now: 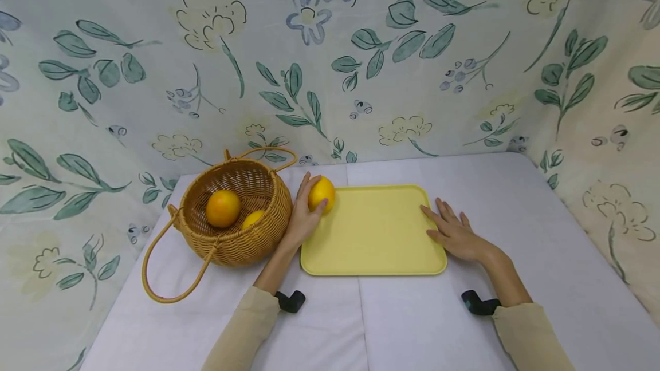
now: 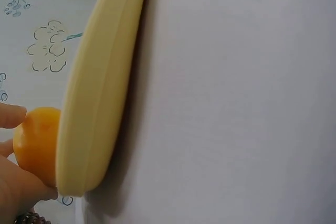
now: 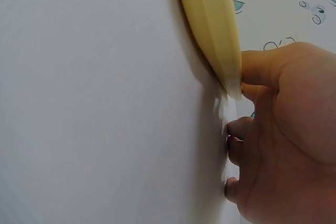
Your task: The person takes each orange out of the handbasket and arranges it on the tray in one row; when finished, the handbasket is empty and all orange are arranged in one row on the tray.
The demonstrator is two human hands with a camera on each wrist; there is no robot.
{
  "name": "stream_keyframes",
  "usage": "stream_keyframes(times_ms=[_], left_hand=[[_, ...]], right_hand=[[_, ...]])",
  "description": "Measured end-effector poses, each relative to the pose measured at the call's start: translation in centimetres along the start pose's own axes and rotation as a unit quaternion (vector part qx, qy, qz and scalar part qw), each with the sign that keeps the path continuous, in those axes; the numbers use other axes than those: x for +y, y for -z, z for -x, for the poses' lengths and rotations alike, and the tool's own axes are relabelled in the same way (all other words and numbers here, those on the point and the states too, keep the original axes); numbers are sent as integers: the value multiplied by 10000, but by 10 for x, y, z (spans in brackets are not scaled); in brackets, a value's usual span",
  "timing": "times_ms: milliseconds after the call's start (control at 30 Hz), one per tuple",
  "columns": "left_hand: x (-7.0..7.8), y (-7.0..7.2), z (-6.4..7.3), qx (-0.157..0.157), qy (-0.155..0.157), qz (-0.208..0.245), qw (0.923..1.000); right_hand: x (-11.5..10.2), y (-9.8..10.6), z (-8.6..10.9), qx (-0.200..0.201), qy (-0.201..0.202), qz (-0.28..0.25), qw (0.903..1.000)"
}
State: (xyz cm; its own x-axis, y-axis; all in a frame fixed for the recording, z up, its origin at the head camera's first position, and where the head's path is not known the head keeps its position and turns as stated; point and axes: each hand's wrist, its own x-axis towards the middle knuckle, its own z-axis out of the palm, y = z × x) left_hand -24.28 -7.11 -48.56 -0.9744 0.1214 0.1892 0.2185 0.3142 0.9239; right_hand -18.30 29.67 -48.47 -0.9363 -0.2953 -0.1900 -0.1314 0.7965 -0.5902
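My left hand (image 1: 306,217) holds a yellow-orange fruit, seemingly an orange (image 1: 322,194), over the upper left corner of a yellow tray (image 1: 373,231). In the left wrist view the thumb and fingers sit around this orange (image 2: 37,142), partly hidden by the tray's side (image 2: 100,87). Beside the tray's right edge lies my right hand (image 1: 458,235), fingers spread, with the thumb and a fingertip touching the rim. The right wrist view shows the same hand (image 3: 299,140) against the tray's edge (image 3: 215,30), other fingertips on the white cloth.
A wicker basket (image 1: 247,253) stands just left of my left hand, its handles folded outward. Inside are an orange (image 1: 223,208) and a yellow fruit (image 1: 253,219), partly hidden by the rim. A floral curtain (image 1: 361,102) hangs behind the white-covered table (image 1: 412,325).
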Motion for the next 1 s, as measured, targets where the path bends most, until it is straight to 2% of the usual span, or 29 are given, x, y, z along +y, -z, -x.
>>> stream_keyframes(times_ms=[367, 700, 867, 1000], left_hand=[[2, -1, -1, -12, 42, -112, 9999], [6, 0, -2, -22, -63, -306, 9995], [12, 4, 1, -93, -530, -695, 9961], [34, 15, 6, -289, -1120, -1016, 9881]], right_hand=[[-1, 2, 3, 11, 55, -25, 10000], [-1, 2, 3, 16, 100, -58, 9999], [3, 1, 2, 25, 111, -19, 9999], [3, 1, 1, 23, 101, -29, 9999]])
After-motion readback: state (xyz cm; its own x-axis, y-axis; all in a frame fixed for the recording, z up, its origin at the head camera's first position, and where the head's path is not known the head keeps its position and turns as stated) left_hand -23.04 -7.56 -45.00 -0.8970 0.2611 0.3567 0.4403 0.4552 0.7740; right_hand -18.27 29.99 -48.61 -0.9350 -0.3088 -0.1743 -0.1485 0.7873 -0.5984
